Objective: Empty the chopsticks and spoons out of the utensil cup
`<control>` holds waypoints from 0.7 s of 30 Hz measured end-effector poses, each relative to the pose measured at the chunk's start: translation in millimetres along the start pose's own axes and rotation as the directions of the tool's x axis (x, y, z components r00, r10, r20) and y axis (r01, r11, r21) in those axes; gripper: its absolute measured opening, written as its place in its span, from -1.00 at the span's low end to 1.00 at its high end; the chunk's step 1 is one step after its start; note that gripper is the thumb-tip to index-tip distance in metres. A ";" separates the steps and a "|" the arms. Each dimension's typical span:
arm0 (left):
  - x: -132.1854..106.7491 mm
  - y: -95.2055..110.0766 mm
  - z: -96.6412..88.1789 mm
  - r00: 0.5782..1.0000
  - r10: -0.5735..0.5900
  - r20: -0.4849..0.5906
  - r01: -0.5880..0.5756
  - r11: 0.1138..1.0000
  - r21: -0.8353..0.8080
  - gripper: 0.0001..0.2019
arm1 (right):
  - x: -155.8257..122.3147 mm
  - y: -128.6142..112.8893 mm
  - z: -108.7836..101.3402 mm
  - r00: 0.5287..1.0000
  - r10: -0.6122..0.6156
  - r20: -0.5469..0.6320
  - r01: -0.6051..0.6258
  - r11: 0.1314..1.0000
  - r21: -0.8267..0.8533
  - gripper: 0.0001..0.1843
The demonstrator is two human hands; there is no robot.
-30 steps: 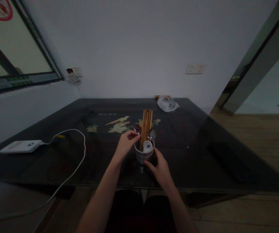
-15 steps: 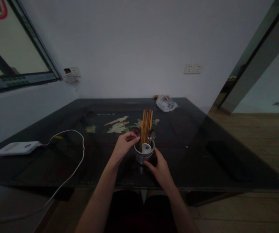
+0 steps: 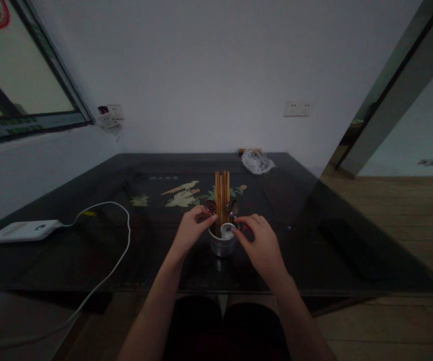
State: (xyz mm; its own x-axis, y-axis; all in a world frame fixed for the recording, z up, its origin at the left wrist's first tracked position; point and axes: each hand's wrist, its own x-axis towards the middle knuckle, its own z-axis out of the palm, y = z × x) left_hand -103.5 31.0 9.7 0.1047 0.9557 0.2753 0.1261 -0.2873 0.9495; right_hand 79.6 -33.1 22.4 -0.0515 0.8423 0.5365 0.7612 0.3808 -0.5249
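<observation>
A round silver-grey metal cup (image 3: pixel 222 247) stands near the front of the dark table. Wooden chopsticks (image 3: pixel 223 193) rise upright from it. With them are a white ceramic spoon (image 3: pixel 227 230) at the front and a metal spoon (image 3: pixel 232 206) on the right. My left hand (image 3: pixel 192 226) pinches another metal spoon (image 3: pixel 209 205) at the cup's left rim; its handle is mostly hidden. At the right rim, my right hand (image 3: pixel 258 238) has thumb and forefinger slightly apart, beside the white spoon and the right metal spoon.
A crumpled clear plastic bag (image 3: pixel 257 162) lies at the table's back edge. On the left, a white device (image 3: pixel 24 231) trails a white cable (image 3: pixel 129 225) over the front edge. A dark flat object (image 3: pixel 351 245) lies on the right.
My right hand has left the cup's side and moved up to the spoons at its right rim. The chopsticks have shifted slightly left. My left hand stays at the left rim.
</observation>
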 end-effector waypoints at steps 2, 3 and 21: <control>-0.2 -0.9 0.2 1.000 0.000 0.000 0.000 1.000 -0.013 -0.80 | 7.8 -5.4 2.1 0.995 -0.017 0.103 0.027 0.994 -0.106 -0.89; -0.2 -1.4 0.3 1.000 0.000 0.001 0.000 1.000 -0.017 -0.80 | 10.9 -7.9 2.8 0.990 -0.020 0.139 0.041 0.988 -0.147 -0.88; 0.1 7.3 0.5 0.993 0.080 -0.081 -0.070 0.989 0.128 -0.82 | 22.7 -21.4 -3.3 0.969 -0.060 0.241 0.137 0.938 -0.317 -0.85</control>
State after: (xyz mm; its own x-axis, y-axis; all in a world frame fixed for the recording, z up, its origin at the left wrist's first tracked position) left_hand -102.0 29.0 16.6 0.0339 0.9316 0.3620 0.2434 -0.3590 0.9011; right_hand 64.3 -23.5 48.0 -0.2513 0.8851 0.3918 0.9123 0.3518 -0.2096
